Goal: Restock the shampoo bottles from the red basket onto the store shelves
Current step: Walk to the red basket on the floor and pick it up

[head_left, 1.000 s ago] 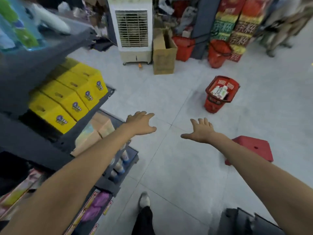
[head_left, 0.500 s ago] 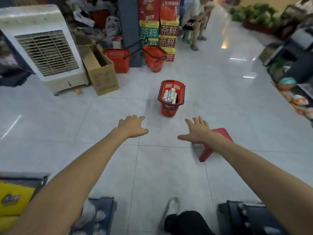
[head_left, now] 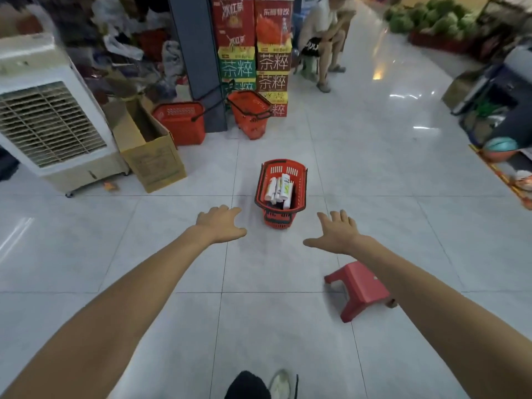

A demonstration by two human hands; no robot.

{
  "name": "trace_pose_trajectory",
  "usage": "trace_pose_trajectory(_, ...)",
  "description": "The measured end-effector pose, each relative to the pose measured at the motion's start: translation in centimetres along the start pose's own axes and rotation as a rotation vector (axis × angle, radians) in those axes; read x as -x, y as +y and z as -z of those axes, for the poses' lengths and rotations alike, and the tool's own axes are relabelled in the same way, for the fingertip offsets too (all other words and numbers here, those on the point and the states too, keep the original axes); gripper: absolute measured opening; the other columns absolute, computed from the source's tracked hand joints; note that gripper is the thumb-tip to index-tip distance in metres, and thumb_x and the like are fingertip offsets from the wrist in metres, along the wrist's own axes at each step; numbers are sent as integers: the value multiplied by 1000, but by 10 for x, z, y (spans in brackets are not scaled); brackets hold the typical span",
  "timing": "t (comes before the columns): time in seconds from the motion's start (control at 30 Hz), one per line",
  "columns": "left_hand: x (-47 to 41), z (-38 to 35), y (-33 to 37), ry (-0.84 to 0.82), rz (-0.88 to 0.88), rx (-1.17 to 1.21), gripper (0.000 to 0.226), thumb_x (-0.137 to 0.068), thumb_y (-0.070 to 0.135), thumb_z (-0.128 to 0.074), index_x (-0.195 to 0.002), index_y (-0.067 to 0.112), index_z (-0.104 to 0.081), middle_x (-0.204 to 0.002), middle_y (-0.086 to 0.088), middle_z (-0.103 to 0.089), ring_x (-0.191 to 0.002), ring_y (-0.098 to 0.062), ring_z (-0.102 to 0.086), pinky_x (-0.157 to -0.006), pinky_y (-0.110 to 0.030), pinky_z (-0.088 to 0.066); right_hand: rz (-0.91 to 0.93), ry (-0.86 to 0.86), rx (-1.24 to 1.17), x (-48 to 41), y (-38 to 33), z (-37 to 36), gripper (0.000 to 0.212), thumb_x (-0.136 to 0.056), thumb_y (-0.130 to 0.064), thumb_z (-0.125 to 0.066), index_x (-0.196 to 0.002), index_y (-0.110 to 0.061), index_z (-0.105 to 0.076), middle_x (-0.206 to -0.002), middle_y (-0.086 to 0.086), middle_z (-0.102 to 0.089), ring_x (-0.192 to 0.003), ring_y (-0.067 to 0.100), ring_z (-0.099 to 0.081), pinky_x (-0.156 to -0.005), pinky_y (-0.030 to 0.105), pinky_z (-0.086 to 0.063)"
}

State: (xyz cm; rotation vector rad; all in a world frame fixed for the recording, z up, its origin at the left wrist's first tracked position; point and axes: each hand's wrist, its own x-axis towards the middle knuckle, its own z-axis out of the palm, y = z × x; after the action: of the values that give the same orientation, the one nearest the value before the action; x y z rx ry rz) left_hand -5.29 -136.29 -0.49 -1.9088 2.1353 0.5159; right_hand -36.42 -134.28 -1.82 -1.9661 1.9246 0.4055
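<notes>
A red basket [head_left: 301, 182] stands on the tiled floor straight ahead, with several white shampoo bottles [head_left: 280, 189] lying inside it. My left hand [head_left: 221, 224] reaches forward, palm down and fingers spread, just left of and short of the basket. My right hand [head_left: 335, 233] is stretched out the same way to the basket's right. Both hands hold nothing. No store shelves show in this view.
A red plastic stool [head_left: 359, 289] sits on the floor under my right forearm. An air cooler [head_left: 49, 122] and an open cardboard box [head_left: 149, 151] stand at left. Two more red baskets [head_left: 250, 113] and stacked drink cartons [head_left: 253, 53] are behind; a person [head_left: 325, 33] sits beyond.
The view has swung from the shelves on the left round to the basket, which now lies straight ahead and closer. Both hands stay outstretched and hold nothing.
</notes>
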Motion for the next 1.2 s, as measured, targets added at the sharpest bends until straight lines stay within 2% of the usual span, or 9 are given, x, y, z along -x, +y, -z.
trace_pose_trajectory(0.33,-168,60,17,22,3,-1,83,-83,65,-53,-157,33,-35,-153,-5,-48,-139,-30,-46,-109,-52,-42,42,19,-13,-169,31,76,104,-81,-80,-55,-160,-23,-20,-165,17,-22,-155,40,-7,-124,53,-14)
trace_pose_trajectory(0.5,-273,89,20,-9,26,48,96,-71,70,-42,-159,33,-33,-156,-6,-45,-140,-31,-45,-110,-52,-41,45,-11,24,-278,48,112,106,-80,-81,-55,-161,-23,-17,-165,17,-21,-155,41,-4,-125,54,-13)
trace_pose_trajectory(0.6,-330,107,21,-29,41,80,96,-70,68,-42,-159,34,-31,-157,-6,-45,-140,-31,-44,-110,-51,-42,44,-51,71,-333,59,141,105,-82,-79,-55,-161,-23,-15,-166,18,-19,-156,41,-3,-125,54,-12)
trace_pose_trajectory(0.77,-405,140,20,-22,70,118,101,-67,71,-41,-160,34,-30,-159,-6,-42,-142,-30,-43,-110,-51,-42,81,-16,83,-412,71,194,103,-82,-78,-55,-161,-23,-18,-164,16,-23,-155,39,-7,-124,53,-15)
trace_pose_trajectory(0.97,-481,158,22,-32,130,165,88,-81,66,-51,-160,35,-28,-159,-5,-41,-143,-30,-42,-112,-51,-40,115,-46,120,-495,87,228,105,-81,-80,-53,-161,-22,-18,-165,17,-22,-155,40,-6,-125,54,-15)
trace_pose_trajectory(1.2,-542,156,23,-63,290,234,85,-85,68,-53,-160,36,-28,-161,-4,-39,-145,-29,-39,-114,-48,-37,222,-110,212,-613,105,259,108,-79,-84,-51,-161,-21,-18,-165,18,-21,-155,40,-6,-124,53,-15)
